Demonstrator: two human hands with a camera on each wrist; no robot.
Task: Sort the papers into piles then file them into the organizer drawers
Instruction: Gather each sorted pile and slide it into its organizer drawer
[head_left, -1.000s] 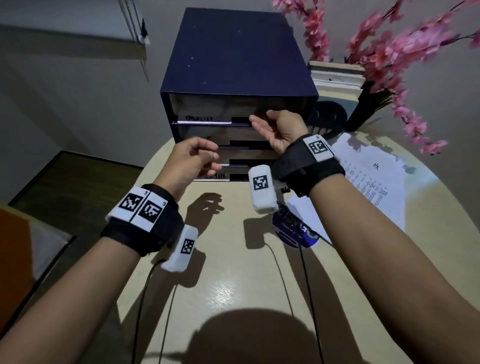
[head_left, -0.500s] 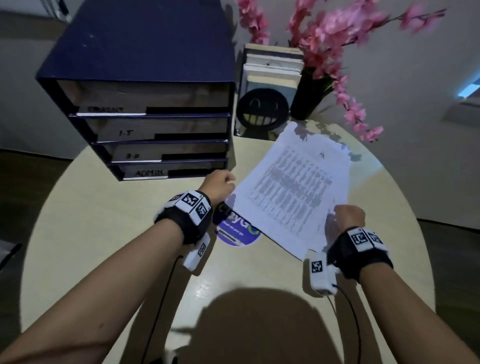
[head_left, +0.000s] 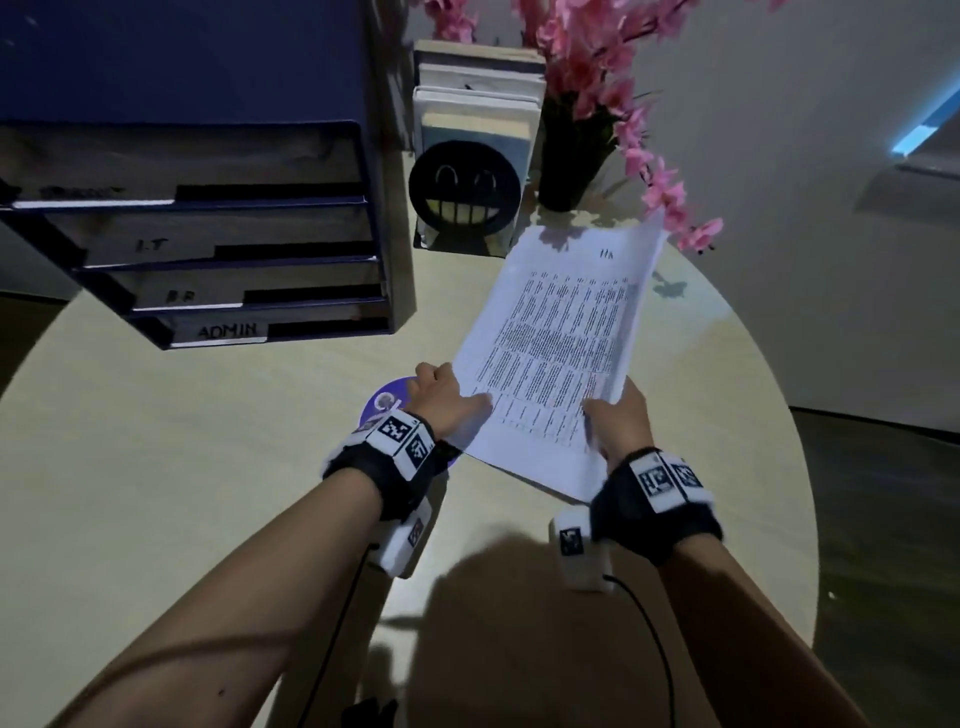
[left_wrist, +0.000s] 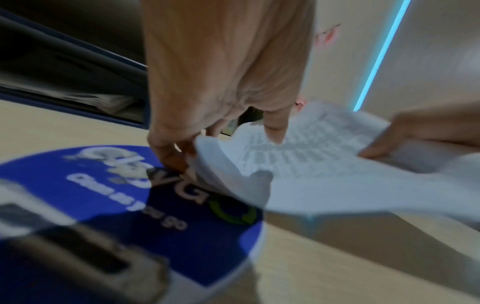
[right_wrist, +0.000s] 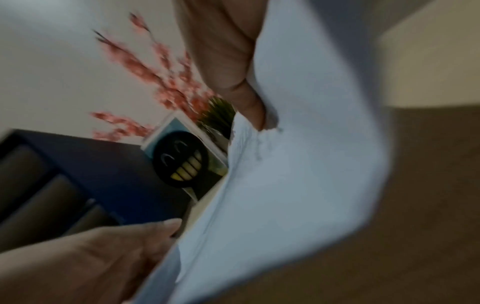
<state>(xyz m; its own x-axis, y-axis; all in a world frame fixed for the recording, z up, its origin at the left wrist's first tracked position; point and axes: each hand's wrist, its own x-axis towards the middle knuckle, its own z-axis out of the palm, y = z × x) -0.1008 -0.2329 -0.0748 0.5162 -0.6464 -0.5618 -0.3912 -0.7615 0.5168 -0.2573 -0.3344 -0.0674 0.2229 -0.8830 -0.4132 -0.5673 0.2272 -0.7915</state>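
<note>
My left hand (head_left: 445, 402) and right hand (head_left: 621, 418) pinch the near corners of the stack of papers (head_left: 561, 343), thumbs on top, other fingers beneath. The stack lifts off the table (head_left: 208, 467), right of the organizer (head_left: 208, 234), partly above a blue disc (left_wrist: 130, 205).

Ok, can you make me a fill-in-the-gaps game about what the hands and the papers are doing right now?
1. The left hand and the right hand both hold the stack of ____.
2. The lowest drawer of the blue organizer is labelled ____.
3. The flowers behind the papers are ____ in colour.
4. The round black sign by the books shows a grinning ____.

Missing words: papers; ADMIN; pink; face
</note>
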